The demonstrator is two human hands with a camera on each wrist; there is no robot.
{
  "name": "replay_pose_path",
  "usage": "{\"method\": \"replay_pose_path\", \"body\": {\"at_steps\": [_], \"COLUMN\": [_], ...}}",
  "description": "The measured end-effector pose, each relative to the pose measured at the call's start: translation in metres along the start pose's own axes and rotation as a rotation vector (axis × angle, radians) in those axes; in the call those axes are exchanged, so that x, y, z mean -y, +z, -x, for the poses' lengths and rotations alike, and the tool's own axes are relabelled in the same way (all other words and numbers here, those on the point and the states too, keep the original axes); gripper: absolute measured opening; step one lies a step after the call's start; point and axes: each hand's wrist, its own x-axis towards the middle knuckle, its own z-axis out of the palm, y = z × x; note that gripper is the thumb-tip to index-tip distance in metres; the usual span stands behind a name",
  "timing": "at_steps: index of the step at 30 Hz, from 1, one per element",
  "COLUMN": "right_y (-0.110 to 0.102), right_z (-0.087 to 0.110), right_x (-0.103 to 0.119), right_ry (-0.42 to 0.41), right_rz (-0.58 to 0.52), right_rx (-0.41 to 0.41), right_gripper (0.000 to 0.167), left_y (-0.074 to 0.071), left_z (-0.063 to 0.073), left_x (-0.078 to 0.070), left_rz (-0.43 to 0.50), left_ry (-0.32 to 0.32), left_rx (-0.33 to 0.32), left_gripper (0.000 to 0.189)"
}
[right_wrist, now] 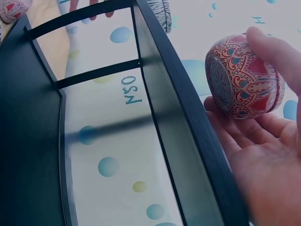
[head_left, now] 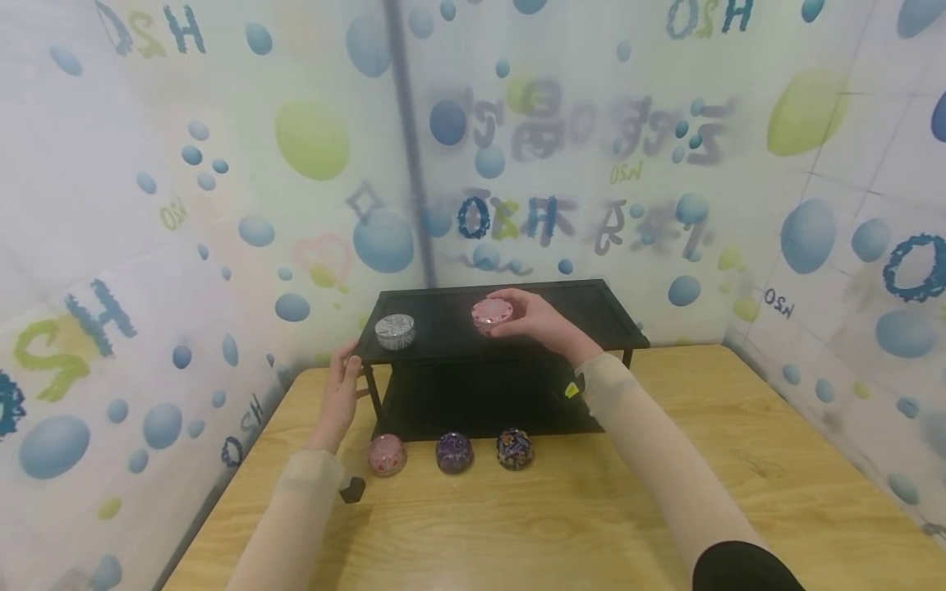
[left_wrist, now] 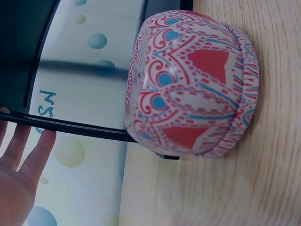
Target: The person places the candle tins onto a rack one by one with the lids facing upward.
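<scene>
My right hand (head_left: pixel 543 324) pinches a round pink-and-red patterned tin (head_left: pixel 492 316) between thumb and fingers, over the top shelf of a black two-tier rack (head_left: pixel 443 353). In the right wrist view the tin (right_wrist: pixel 244 77) shows red and blue ornament, and the fingers (right_wrist: pixel 254 134) lie along its underside. At the rack's front left corner is my left hand (head_left: pixel 342 390). Its fingers (left_wrist: pixel 42 150) reach out fairly straight to the rack's thin post, fingertips right at it. A silver-grey tin (head_left: pixel 395 332) stands on the top shelf's left side, near this hand.
In front of the rack, a pink patterned tin (head_left: pixel 387 455), a purple tin (head_left: pixel 454 453) and a dark floral tin (head_left: pixel 514 449) stand in a row on the wooden table (head_left: pixel 473 525). A bubble-printed curtain (head_left: pixel 310 222) hangs close behind the rack and along both sides.
</scene>
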Motion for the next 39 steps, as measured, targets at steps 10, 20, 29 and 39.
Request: {"method": "replay_pose_path", "body": {"at_steps": [10, 20, 29, 39], "right_y": [0.006, 0.014, 0.023, 0.031], "right_z": [-0.007, -0.013, -0.021, -0.029], "right_x": [0.000, 0.001, 0.002, 0.005], "right_ry": [-0.004, 0.004, -0.008, -0.016], "right_rz": [0.010, 0.038, 0.065, 0.073], "right_rx": [0.001, 0.000, 0.005, -0.006], "right_gripper": [0.058, 0.060, 0.060, 0.061], "left_y": [0.001, 0.006, 0.006, 0.004], "left_z": [-0.006, 0.003, 0.008, 0.007], "left_x": [0.017, -0.010, -0.020, -0.016], "left_rz": [-0.022, 0.010, 0.000, -0.006], "left_ry": [0.047, 0.006, 0.012, 0.004], "left_rx": [-0.038, -0.027, -0.025, -0.015], "left_gripper": [0.050, 0.047, 0.046, 0.046]}}
